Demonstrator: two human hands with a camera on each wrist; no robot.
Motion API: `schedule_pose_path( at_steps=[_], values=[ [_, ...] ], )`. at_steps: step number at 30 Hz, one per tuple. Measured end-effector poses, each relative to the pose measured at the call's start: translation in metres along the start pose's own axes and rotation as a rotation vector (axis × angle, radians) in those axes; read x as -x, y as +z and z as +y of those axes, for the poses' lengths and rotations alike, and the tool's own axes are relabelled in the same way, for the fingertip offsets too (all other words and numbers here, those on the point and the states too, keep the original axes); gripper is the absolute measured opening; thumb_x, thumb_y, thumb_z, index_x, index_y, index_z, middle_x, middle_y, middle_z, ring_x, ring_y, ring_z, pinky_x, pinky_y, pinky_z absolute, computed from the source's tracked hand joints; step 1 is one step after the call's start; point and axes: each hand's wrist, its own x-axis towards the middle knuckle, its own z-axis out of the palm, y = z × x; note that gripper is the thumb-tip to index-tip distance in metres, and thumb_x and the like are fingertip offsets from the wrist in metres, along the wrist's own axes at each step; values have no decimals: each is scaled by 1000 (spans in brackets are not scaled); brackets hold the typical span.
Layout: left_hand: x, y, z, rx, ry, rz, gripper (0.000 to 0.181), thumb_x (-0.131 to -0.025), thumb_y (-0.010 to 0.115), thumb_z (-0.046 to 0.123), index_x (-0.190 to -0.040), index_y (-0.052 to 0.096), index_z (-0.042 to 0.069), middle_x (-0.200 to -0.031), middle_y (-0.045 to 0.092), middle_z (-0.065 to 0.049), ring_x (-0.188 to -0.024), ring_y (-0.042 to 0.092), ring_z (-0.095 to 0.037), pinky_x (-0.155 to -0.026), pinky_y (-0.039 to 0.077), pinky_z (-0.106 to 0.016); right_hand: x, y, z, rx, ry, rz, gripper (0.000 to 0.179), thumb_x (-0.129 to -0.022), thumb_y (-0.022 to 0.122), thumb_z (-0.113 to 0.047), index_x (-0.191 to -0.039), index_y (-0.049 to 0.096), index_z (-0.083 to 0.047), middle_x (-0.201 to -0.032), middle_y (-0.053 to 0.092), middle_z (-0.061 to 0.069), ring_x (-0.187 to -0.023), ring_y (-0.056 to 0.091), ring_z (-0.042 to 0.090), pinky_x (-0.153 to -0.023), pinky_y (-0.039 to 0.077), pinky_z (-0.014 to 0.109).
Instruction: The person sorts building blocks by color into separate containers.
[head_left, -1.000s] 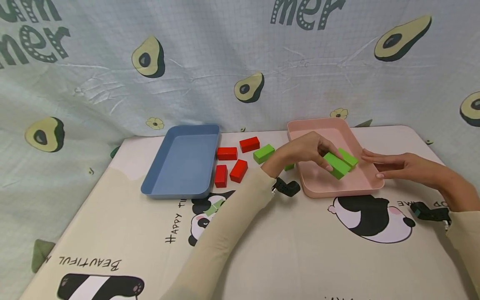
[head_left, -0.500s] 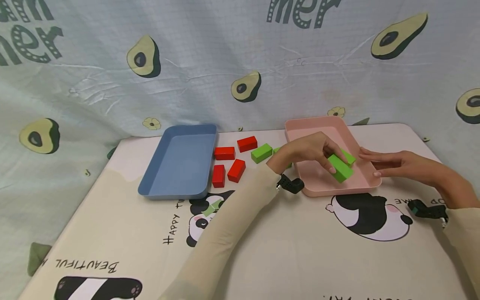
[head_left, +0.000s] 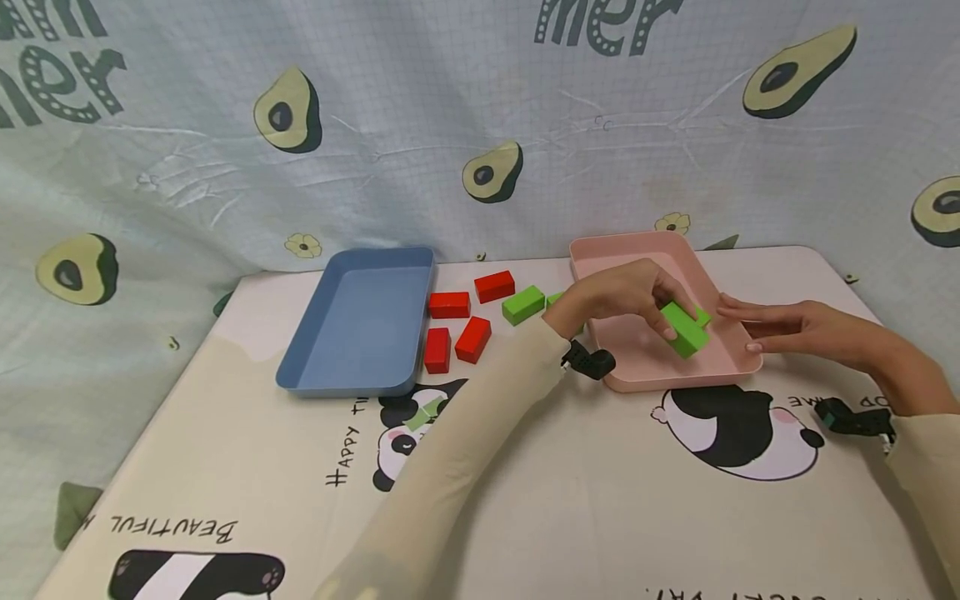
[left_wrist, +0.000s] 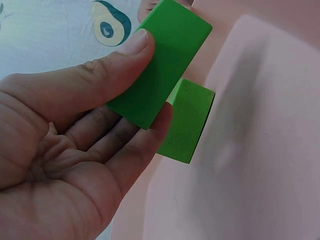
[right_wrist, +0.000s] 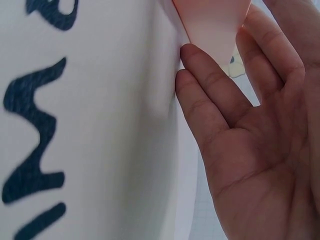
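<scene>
In the head view my left hand [head_left: 633,292] is over the pink tray [head_left: 637,367], pinching a green block [head_left: 684,330] between thumb and fingers. The left wrist view shows the thumb flat on this block's broad face. Just beyond it a second green block [left_wrist: 187,125] appears in the tray, partly hidden by the held block and a finger. My right hand [head_left: 817,333] is at the tray's right rim with its fingers mostly straight; in the right wrist view, fingertips [right_wrist: 187,52] lie against or very close to the tray's outer wall.
A blue tray [head_left: 360,325] stands at the left. Between the trays lie several red blocks [head_left: 473,339] and a green block [head_left: 523,305]. Another green block [head_left: 553,299] is partly hidden behind the left wrist. A printed curtain [head_left: 405,125] hangs behind the table.
My left hand has shifted slightly right with the green block, which now covers more of the second one. The right hand stays at the rim, and the head view has shifted slightly.
</scene>
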Motion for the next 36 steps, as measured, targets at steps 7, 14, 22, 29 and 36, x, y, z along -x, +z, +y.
schedule_pose_path(
  at_steps=[7, 14, 22, 29, 36],
  values=[
    [-8, 2, 2, -6, -41, -20, 39, -81, 77, -14, -119, 70, -8, -111, 73, -13, -92, 65, -17, -83, 57, -22, 1, -1, 0, 7, 11, -1, 59, -98, 69, -19, -153, 48, -21, -152, 29, -37, -125, 28, -29, -86, 34, 3],
    [-14, 5, 2, 5, -88, -12, 34, -82, 77, -14, -115, 72, -7, -105, 72, -11, -90, 64, -16, -79, 58, -23, 0, -2, 2, 5, -3, 3, 59, -98, 69, -15, -153, 49, -20, -149, 30, -39, -125, 30, -28, -86, 36, 4],
    [-20, 9, 0, 50, -119, 9, 34, -81, 76, -16, -114, 72, -8, -101, 72, -11, -86, 63, -15, -73, 57, -23, 0, -4, -3, -14, -11, 3, 57, -98, 69, -17, -152, 50, -18, -151, 32, -37, -127, 30, -28, -87, 35, 3],
    [-24, 11, -6, 43, -110, 10, 32, -80, 78, -15, -111, 74, -7, -99, 73, -11, -84, 64, -15, -73, 58, -23, 0, -3, -1, -14, -6, 3, 57, -98, 69, -18, -152, 50, -20, -151, 33, -35, -127, 31, -27, -87, 36, 3],
    [-25, 12, -9, -22, -89, -25, 32, -79, 79, -13, -110, 75, -5, -106, 73, -8, -93, 65, -14, -77, 56, -21, 0, -1, 0, -5, -9, 11, 57, -97, 70, -16, -151, 52, -19, -148, 33, -39, -126, 30, -28, -87, 36, 3]
  ],
)
